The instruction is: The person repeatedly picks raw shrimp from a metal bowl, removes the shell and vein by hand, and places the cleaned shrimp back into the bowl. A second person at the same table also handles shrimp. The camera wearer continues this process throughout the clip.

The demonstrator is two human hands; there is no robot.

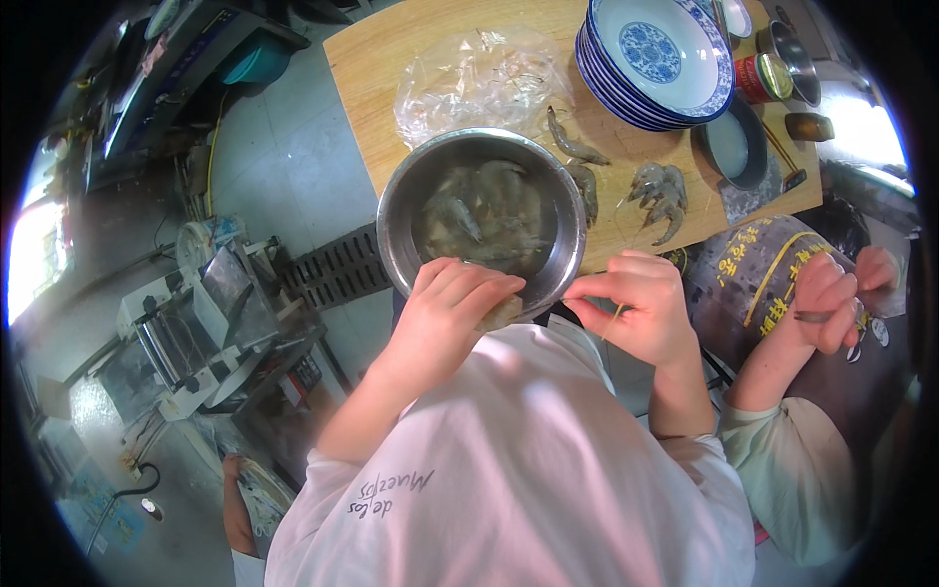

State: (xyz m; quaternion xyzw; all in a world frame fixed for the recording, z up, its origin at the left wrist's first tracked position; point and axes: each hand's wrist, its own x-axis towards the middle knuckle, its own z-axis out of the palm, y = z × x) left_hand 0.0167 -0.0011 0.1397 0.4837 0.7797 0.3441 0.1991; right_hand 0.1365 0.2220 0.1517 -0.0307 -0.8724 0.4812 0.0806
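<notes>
A round metal bowl [390,213] of water with several raw shrimp [458,219] in it stands at the near edge of a wooden table [367,55]. Over the bowl's near rim, my left hand [458,301] grips a shrimp [502,314], partly hidden by the fingers. My right hand [634,304] is just right of the rim, thumb and forefinger pinched around a thin wooden toothpick [615,321]. More raw shrimp [664,194] lie on the wood right of the bowl. Behind the bowl is a crumpled clear plastic bag [484,84].
Stacked blue-and-white plates [649,55], a dark bowl of pale liquid [730,147], a red can [763,77] and a metal bowl [796,62] stand at the table's right. A co-worker's hands [825,304] hold a shrimp at the right. A pasta machine [172,348] stands at left.
</notes>
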